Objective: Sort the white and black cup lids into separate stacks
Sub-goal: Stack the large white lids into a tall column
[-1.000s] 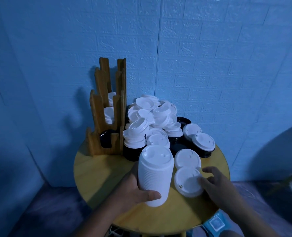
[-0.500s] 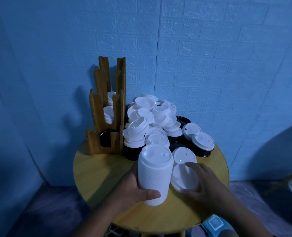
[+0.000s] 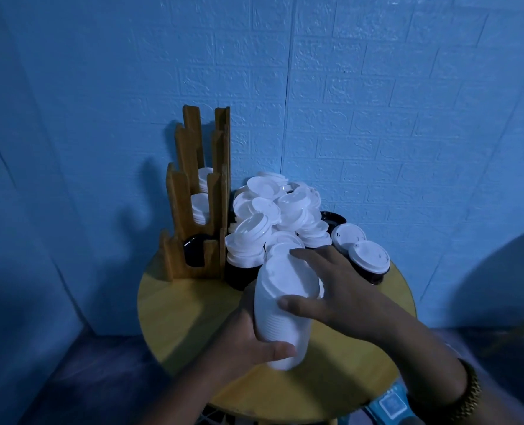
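Observation:
My left hand (image 3: 248, 342) grips a tall stack of white lids (image 3: 280, 320) near the front of the round wooden table (image 3: 178, 308). My right hand (image 3: 337, 289) holds a white lid (image 3: 288, 276) on top of that stack, fingers over its far rim and thumb on the near side. Behind lies a heap of loose white lids (image 3: 273, 207), with black lids (image 3: 242, 276) partly hidden beneath it. Two white lids (image 3: 368, 256) sit on black ones at the right.
A stepped wooden holder (image 3: 193, 185) stands at the table's back left, with white lids in its upper slots and black lids (image 3: 193, 248) in the lowest. A blue brick-patterned wall is close behind. The table's left front shows bare wood.
My right hand picked up the loose white lid from the table beside the stack and brought it left onto the stack's top. The left hand kept hold of the stack.

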Available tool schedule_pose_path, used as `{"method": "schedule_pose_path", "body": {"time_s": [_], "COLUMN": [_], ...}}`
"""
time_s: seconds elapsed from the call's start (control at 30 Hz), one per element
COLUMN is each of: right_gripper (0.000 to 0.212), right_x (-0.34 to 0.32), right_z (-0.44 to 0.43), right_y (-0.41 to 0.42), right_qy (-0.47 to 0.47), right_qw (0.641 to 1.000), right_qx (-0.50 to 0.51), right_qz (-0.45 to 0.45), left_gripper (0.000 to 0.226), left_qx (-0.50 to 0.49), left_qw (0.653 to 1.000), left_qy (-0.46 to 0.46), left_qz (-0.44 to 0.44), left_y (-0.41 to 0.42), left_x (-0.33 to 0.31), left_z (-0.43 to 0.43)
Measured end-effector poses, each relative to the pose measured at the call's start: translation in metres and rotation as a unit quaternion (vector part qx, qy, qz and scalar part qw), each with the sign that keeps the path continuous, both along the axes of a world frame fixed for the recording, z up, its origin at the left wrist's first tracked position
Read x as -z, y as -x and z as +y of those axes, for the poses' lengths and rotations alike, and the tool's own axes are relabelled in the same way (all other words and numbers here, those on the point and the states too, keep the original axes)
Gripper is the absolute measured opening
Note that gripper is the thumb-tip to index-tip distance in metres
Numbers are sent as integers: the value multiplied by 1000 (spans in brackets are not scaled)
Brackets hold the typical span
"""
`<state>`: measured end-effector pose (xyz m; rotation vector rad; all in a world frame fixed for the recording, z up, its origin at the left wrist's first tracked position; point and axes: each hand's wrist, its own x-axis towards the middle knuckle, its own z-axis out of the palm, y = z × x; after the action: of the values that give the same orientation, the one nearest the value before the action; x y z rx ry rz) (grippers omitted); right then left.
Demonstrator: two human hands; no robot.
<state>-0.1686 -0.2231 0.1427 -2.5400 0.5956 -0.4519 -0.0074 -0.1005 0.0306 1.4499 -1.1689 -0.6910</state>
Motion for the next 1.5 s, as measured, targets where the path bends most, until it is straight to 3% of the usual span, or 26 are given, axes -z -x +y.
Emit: {"method": "schedule_pose_path", "body": {"time_s": [0.13,0.33,0.47,0.63,0.73,0.8,0.87,0.9,1.0,1.07,1.3,1.5], "right_gripper": [81,74,70,55,73,82,66,61,77,92,101,123], "right_x": [-6,3,9,4,11,20,33,44,70,82,90,78], "right_z": [7,14,19,10,9,0,-19,-30,-53,-56,-49,-26], "right_y": [-12,-18,-17,-15,-17,-9,4,10,16,13,18,31], "right_qy": [18,20,70,-19,-4,-91,-138,-109,7,0,21,-24], "right_qw": [1000,997,993,999,999,993,978,976,975,974,958,936], "right_qx": [2,70,92,1,0,-13,29,85,218,220,272,271], "right_qz": [7,-3,0,-34,-44,-79,-153,-170,-28,48,87,223], "left_gripper": [115,86,88,90,88,95,103,104,101,98,102,103], "left_qx": [6,-87,-117,-49,-81,-74,-66,-65,-60,-56,-51,-54], "left_qw": [1000,995,992,999,995,996,997,997,998,998,998,998], "left_qy": [30,53,50,18,40,37,35,30,21,11,-20,-23], "left_qz": [8,16,-20,-7,-35,-20,1,7,7,1,7,12], "left_y": [4,20,24,11,19,19,16,15,14,14,12,9], "left_x": [-6,-13,-12,-15,-18,-15,-13,-12,-8,-2,-2,0], "left_z": [-2,-13,-14,-10,-9,-8,-7,-7,-6,-5,2,3]}}
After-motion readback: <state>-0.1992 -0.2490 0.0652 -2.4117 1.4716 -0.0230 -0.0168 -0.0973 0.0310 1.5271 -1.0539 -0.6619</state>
